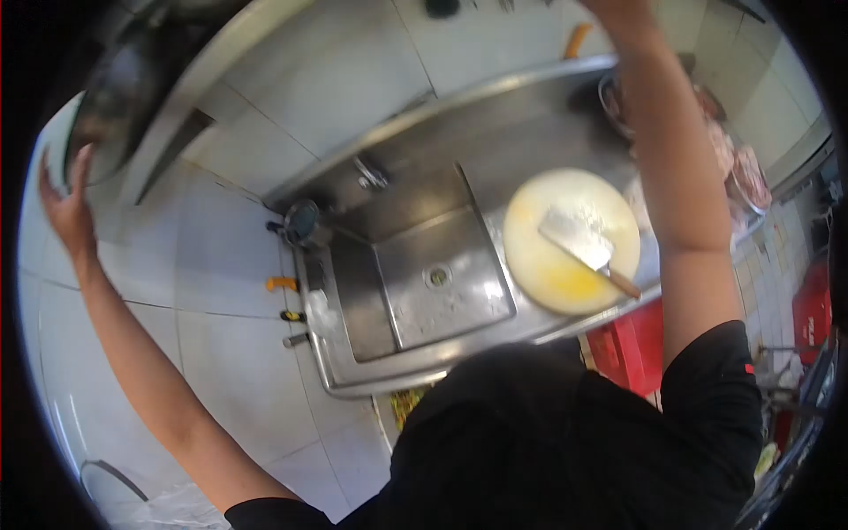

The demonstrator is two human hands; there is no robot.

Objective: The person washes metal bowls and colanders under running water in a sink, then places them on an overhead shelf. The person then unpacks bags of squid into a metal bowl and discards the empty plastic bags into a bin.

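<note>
My left hand point(69, 208) is raised at the far left, its fingers spread and holding nothing. Close by hangs a dark, blurred rounded object point(115, 115), whose kind I cannot make out; whether the hand touches it is unclear. My right arm reaches up over the counter, and the right hand point(618, 7) is mostly cut off by the top edge, its fingers hidden. Below that arm, a cleaver point(576, 237) with a wooden handle lies flat on a round, pale cutting board point(534, 199), blade toward the upper left.
A steel sink point(437, 305) with a faucet point(371, 174) is left of the board. Several orange- and black-handled tools and a metal cup point(302, 221) line its left edge. Raw meat point(751, 181) sits at the right. A red crate point(625, 349) stands under the counter.
</note>
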